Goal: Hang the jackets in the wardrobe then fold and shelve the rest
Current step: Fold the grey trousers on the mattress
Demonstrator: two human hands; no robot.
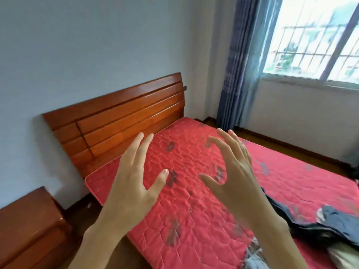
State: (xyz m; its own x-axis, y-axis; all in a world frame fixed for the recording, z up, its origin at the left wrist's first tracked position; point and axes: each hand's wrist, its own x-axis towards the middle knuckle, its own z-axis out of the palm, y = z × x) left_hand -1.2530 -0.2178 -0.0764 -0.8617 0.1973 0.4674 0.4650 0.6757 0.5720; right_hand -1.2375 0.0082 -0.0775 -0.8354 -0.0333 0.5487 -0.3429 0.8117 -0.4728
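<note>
Broadly laid out on the bed (pixel 194 162), with its red quilted cover bare along the headboard (pixel 120 113) edge and across the middle. Heaped only at the near right corner of the bed, and partly cut off by the frame there: dark clothes (pixel 330 220), most likely denim jackets or jeans though too blurred to tell which, with a pale garment (pixel 347 253) beneath their near side and a light washed-denim piece (pixel 252 255) at the near edge, half hidden under the right forearm. No wardrobe anywhere in view. Both raised above the middle of the bed and well apart from the heap, so nothing touched: left hand (pixel 132 185) spread flat and empty, fingers pointing toward the headboard; right hand (pixel 233 181) likewise empty, fingers splayed and slightly curled. Down and to the right of both hands, then, lies the pile, with the right hand clearly nearer and the light denim piece closest of all, just below that wrist. Long axis of the dark heap seemingly running along the near edge toward the right corner, so probably best reached by dropping the right hand back and rightward first, the left crossing over after
</note>
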